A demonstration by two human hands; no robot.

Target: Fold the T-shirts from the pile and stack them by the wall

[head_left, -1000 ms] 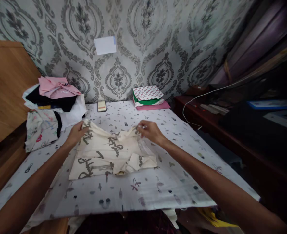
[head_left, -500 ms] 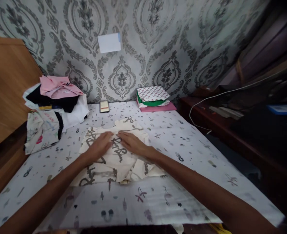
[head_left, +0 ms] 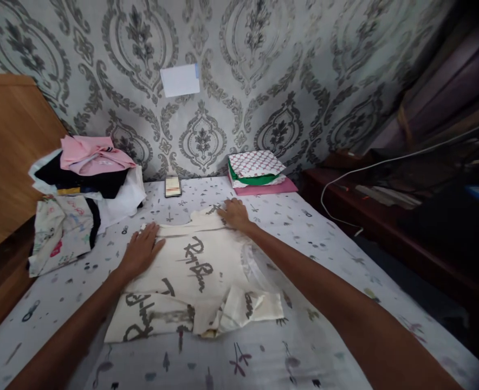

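A cream shirt [head_left: 182, 254] with dark script lettering lies spread on the white patterned sheet [head_left: 207, 363]. Its near edge has a sleeve folded inward and some creases. My left hand [head_left: 142, 248] rests flat on the shirt's far left corner, fingers stretched out. On the far side, right of the middle, my right hand [head_left: 235, 214] lies over the shirt's edge by the other sleeve, its fingers apart. Neither hand grasps the cloth.
At the left is a loose heap of clothes, with a pink garment [head_left: 97, 154] on top. A folded stack [head_left: 258, 165] sits against the patterned wall. A small card-like item [head_left: 173, 186] lies between them. A white cable [head_left: 369, 162] hangs over dark furniture at right.
My hands have moved apart from the shirt's middle, the left one to its left corner and the right one to its far edge. The cloth between them now looks flatter.
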